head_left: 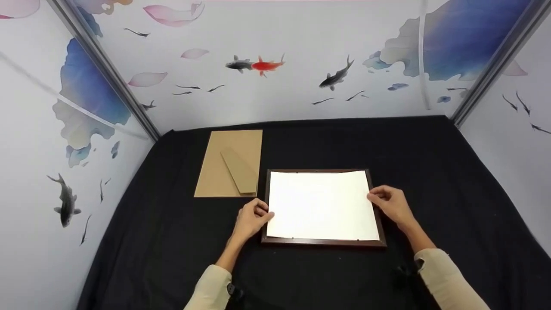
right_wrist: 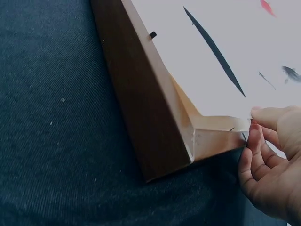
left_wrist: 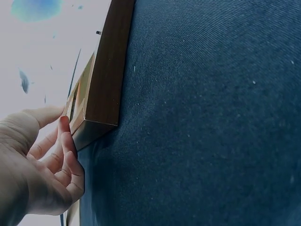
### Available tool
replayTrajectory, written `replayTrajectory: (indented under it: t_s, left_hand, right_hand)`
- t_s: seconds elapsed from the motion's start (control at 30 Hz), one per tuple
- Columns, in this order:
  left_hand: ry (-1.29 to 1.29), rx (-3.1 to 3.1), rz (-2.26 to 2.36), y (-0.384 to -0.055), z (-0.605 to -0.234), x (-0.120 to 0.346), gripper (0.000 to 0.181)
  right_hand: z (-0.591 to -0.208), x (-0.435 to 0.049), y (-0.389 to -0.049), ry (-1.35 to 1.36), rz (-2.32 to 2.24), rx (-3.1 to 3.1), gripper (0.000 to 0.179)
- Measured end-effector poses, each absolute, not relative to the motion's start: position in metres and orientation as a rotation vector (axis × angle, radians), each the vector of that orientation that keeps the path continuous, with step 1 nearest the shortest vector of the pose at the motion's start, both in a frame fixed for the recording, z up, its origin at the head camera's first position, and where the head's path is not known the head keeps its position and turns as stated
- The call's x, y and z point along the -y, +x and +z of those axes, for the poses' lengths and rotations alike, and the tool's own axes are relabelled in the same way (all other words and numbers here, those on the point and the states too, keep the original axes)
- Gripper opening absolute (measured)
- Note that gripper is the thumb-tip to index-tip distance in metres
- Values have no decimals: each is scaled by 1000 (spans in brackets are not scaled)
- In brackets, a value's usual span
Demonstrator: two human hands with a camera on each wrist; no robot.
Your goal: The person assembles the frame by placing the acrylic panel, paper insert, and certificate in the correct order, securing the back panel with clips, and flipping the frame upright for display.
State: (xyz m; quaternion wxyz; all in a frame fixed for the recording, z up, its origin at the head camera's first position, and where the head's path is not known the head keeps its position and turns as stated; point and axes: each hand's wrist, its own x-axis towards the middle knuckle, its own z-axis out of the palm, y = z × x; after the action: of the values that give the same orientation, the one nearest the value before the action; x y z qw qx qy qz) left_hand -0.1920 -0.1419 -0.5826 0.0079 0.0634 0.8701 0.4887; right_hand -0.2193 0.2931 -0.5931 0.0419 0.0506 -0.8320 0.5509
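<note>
The left hand (head_left: 249, 220) and the right hand (head_left: 393, 204), slightly farther off, face each other well apart, each pinching between thumb and bent fingers.

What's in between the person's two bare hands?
A thin white rectangular paper sheet, over a dark-brown rectangular wood-look frame, lies between the left hand and right hand; the head view shows it.

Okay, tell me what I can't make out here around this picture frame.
White sheet, underside: head view, hidden by its upper face.
Sheet, any faint marks: head view, washed out by brightness.
Picture frame, underside: head view, turned down toward the black cloth.
Backing board, partly: head view, covered by the stand flap.
Sleeves, upper parts: head view, cut off by the bottom edge.
</note>
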Motion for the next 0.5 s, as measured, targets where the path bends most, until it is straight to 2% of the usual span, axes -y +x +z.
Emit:
replayTrajectory:
  t_s: [0.27, 0.5]
  left_hand:
    - [210, -2776, 1490, -190, -587, 147, 21]
    - [180, -2765, 1511, -189, -589, 147, 28]
  right_hand:
    - [-595, -298, -213, 161, 1654, 2564, 16]
    - [-596, -298, -207, 193, 1663, 2545, 25]
